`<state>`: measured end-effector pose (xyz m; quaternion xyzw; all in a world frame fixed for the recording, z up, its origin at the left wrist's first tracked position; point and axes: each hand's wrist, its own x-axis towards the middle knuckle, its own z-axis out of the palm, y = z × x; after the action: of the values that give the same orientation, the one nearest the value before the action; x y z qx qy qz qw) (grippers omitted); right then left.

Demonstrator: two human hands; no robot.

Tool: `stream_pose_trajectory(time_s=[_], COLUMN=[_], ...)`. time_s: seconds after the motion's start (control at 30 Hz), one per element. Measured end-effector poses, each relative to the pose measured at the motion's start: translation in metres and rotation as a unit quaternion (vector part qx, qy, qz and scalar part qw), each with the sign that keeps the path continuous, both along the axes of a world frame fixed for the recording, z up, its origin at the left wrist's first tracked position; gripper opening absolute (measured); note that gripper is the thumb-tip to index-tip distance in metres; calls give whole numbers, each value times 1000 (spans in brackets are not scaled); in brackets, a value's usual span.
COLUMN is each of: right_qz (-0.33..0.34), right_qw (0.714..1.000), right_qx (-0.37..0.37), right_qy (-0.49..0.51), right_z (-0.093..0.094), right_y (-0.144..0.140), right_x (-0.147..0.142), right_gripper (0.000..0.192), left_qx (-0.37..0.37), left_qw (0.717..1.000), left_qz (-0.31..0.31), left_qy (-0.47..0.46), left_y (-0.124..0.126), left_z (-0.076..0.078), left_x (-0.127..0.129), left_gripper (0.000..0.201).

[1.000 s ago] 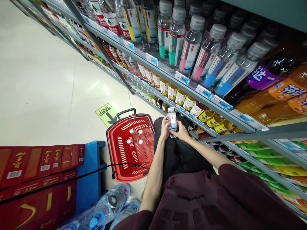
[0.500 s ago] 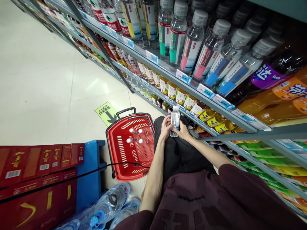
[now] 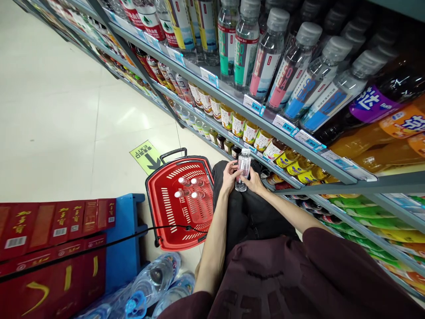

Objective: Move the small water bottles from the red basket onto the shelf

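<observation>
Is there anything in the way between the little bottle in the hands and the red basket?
Nothing visible does. Both hands hold the small bottle above the knees; the red basket sits open-topped just to its left, four bottles inside.

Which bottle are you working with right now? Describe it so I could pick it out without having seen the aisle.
Start at the red basket on the floor beside the drinks shelving. Just right of it, over the person's dark trousers, the left hand and right hand together hold one small clear bottle. Unlike the bottles standing in the basket or on the shelves, it is the only one in hand.
</observation>
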<state>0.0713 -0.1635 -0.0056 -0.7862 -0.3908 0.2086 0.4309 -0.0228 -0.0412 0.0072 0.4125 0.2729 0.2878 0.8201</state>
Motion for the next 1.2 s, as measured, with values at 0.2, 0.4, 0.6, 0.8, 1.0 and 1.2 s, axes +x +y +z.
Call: stream_pose_trajectory(time_s=[0.2,0.4,0.6,0.8,1.0,1.2], right_qz=[-2,-11,-15,-17,-15,-8], right_qw=[1000,1000,1000,1000,1000,1000], right_qx=[-8,-16,-11,-10,-9,-19], right_qy=[-2,-14,-11,-5,-5,-18], right_z=[2,3,5,6,6,7], right_y=[0,1,1,1,1,1], right_x=[0,-2,-2,-3,-3,-3], right_gripper=[60,56,54,55,56,56], left_qx=[-27,-33,-46,-41,-38,-35], left_qw=[1000,999,999,999,999,999], left_qz=[8,12,14,10,7,4], left_qy=[1,-1,-8,-10,-6,-4], left_y=[1,3,5,6,6,7], left_z=[0,-4,-11,-16,-15,-12], left_x=[1,2,4,3,3,2], left_gripper=[51,47,48,47,49,50])
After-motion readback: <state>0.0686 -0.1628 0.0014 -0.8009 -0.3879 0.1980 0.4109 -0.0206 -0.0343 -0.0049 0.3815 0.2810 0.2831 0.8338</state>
